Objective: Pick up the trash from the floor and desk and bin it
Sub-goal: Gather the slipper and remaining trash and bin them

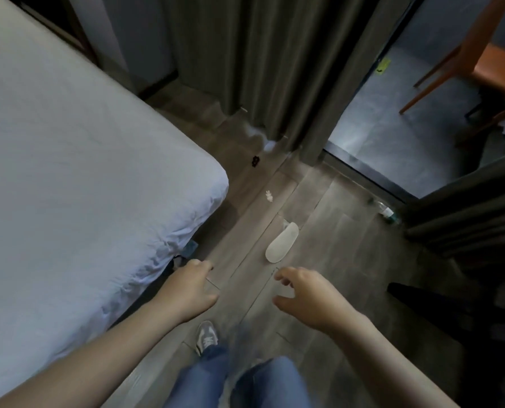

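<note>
A: Grip status?
B: Left grip [191, 285] is loosely curled with nothing in it. Right grip [307, 295] has its fingers spread and slack, also empty. Both are held out over the floor [319, 231] beside the bed [83, 172].
A: Trash?
B: The clearest piece is a crumpled paper wad [269, 196] on the floor ahead, beyond the white slipper [282, 242], near the bed corner. A plastic bottle [385, 212] lies on its side to the right, at the hem of the right curtain [451, 219]. There are more white scraps [260, 139] at the foot of the middle curtain [260, 69], too blurred to say what they are. The small black item [255, 161] is too small to identify.
A: Handling?
B: The wad should be near weightless and soft, and it will crush freely. A fingertip pinch anywhere will do. The bottle is likely light, thin-walled and smooth, and it may roll. Wrap round the body mid-length, not the cap end.
A: Slipper?
B: Probably not trash. Leave it.
A: Bin?
B: Not in view. Neither is the bench.
</note>
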`<state>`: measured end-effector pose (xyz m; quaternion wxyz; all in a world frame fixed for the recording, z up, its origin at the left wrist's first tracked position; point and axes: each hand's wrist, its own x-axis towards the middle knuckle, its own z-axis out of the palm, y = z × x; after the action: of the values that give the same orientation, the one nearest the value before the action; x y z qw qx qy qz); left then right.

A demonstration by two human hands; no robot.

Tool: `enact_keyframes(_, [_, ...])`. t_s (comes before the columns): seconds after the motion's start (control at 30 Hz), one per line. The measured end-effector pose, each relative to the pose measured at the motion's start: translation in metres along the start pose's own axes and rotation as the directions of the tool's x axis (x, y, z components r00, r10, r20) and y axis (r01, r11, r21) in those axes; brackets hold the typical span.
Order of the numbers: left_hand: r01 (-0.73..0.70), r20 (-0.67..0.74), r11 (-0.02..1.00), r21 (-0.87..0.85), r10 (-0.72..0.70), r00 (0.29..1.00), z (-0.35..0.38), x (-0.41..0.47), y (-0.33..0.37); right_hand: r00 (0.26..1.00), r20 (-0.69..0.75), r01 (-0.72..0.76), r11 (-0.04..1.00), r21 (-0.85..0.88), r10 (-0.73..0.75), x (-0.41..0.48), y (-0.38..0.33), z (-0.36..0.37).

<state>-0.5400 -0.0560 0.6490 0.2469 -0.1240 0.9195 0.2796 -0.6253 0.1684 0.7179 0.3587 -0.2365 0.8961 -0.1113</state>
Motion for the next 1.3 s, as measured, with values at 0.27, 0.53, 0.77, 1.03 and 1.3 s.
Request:
enact_keyframes(0.27, [0.2, 0.038, 0.978, -0.056, -0.199, 0.979, 0.04, 0.063, -0.016, 0.984, 0.157, 0.089, 0.996, -0.026, -0.084, 0.099, 0.035, 0.016])
enact_keyframes(0.53, [0.336, 0.013, 0.935, -0.111, -0.336, 0.942, 0.145, 0.153, -0.064, 0.952, 0.244, 0.203, 0.978, -0.054, -0.184, 0.224, 0.102, 0.09])
enact_keyframes(0.77, [0.4, -0.045, 0.905, -0.143, -0.41, 0.911, 0.266, 0.261, -0.166, 0.929, 0.276, 0.297, 0.941, -0.162, -0.246, 0.364, 0.166, 0.22])
enact_keyframes(1.03, [0.411, -0.125, 0.896, -0.17, -0.434, 0.892, 0.399, 0.365, -0.309, 0.83, 0.399, 0.526, 0.785, -0.328, -0.39, 0.517, 0.203, 0.387])
enact_keyframes(1.3, [0.475, -0.187, 0.879, -0.025, -0.471, 0.862, 0.446, 0.398, -0.377, 0.799, 0.427, 0.596, 0.652, -0.468, -0.424, 0.564, 0.219, 0.441])
